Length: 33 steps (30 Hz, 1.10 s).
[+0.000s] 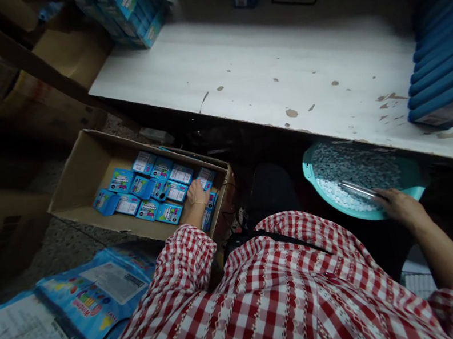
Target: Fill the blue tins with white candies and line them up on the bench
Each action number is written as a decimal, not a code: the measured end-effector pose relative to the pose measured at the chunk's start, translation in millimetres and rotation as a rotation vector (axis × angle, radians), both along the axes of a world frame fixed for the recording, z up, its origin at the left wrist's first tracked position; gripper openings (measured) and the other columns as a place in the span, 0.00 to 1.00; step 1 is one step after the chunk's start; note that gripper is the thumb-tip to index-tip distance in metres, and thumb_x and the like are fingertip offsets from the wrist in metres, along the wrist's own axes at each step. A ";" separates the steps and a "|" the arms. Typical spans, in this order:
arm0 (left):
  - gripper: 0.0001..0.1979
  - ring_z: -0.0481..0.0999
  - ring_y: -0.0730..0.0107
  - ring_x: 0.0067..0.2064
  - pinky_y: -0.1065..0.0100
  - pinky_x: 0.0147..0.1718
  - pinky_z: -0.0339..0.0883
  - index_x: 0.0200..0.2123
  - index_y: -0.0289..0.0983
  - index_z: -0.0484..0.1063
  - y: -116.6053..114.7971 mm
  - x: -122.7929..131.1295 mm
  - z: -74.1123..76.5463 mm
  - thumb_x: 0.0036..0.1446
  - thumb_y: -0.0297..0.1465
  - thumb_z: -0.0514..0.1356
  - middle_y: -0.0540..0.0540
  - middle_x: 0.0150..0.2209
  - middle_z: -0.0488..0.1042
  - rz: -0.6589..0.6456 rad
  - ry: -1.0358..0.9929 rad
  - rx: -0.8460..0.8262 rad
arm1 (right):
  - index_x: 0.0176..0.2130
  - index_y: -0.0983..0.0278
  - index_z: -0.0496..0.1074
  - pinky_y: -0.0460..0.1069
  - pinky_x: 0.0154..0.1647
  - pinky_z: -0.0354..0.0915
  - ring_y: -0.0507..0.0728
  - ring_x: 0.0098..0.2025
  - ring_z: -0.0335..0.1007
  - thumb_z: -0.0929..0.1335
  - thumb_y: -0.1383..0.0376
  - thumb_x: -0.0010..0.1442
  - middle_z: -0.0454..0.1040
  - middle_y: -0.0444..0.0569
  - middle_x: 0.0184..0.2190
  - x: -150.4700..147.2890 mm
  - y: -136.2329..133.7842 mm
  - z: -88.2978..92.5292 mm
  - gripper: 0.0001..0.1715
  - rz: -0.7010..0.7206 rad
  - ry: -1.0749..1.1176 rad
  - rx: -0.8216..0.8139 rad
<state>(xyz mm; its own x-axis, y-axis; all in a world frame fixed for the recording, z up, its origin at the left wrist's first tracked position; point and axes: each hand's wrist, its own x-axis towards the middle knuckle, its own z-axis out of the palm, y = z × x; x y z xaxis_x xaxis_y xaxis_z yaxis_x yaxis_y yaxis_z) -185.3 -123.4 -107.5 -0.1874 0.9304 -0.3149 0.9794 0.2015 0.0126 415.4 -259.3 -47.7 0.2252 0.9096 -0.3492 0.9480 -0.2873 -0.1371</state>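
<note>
We look down at a chipped white surface (235, 64), with stacked blue boxes (121, 7) beyond its far left corner and a stack of blue moulded packs with round openings (447, 63) on its right end. Below the surface's near edge, toward the left, an open cardboard box (91, 169) holds blue printed cards (178, 191) laid in overlapping rows. Our left hand (198, 193) rests open on those cards, touching them without a visible grip. Below the same edge, toward the right, a teal tray (312, 175) carries a mass of small grey and white pieces (360, 167). Our right hand (402, 206) sits at the tray's rim, fingers curled narrowly around what looks like a clear tube (358, 191), which lies over the pieces. Blue printed bags (61, 324) lie further below the surface, at lower left.
</note>
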 end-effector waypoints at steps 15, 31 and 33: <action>0.25 0.74 0.59 0.45 0.63 0.44 0.66 0.45 0.30 0.65 37.7 5.4 8.3 0.42 0.28 0.66 0.37 0.44 0.73 0.352 -0.455 0.092 | 0.47 0.67 0.73 0.52 0.48 0.65 0.63 0.45 0.71 0.61 0.58 0.59 0.73 0.59 0.45 0.2 -2.8 -5.1 0.23 0.037 -0.021 -0.078; 0.27 0.76 0.64 0.40 0.58 0.44 0.70 0.41 0.37 0.64 8.6 228.9 124.1 0.39 0.41 0.69 0.46 0.39 0.75 0.167 -1.774 -0.122 | 0.55 0.64 0.67 0.50 0.39 0.61 0.59 0.43 0.69 0.57 0.61 0.64 0.72 0.56 0.42 -23.5 0.1 51.4 0.23 0.102 -0.250 -0.019; 0.27 0.76 0.65 0.39 0.57 0.43 0.70 0.40 0.36 0.64 16.3 267.9 117.6 0.38 0.40 0.69 0.45 0.38 0.75 0.148 -1.743 -0.289 | 0.55 0.62 0.67 0.51 0.36 0.58 0.60 0.41 0.68 0.57 0.62 0.64 0.71 0.56 0.41 -14.3 -2.5 60.1 0.23 0.102 -0.336 -0.030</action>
<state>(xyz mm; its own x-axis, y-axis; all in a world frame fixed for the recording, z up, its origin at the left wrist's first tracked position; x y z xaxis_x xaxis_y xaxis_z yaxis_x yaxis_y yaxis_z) 82.6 -107.1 10.1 0.4427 0.8224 -0.3573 -0.1556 0.4629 0.8727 401.1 -261.7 12.4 0.2404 0.9237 -0.2983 0.9627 -0.1876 0.1950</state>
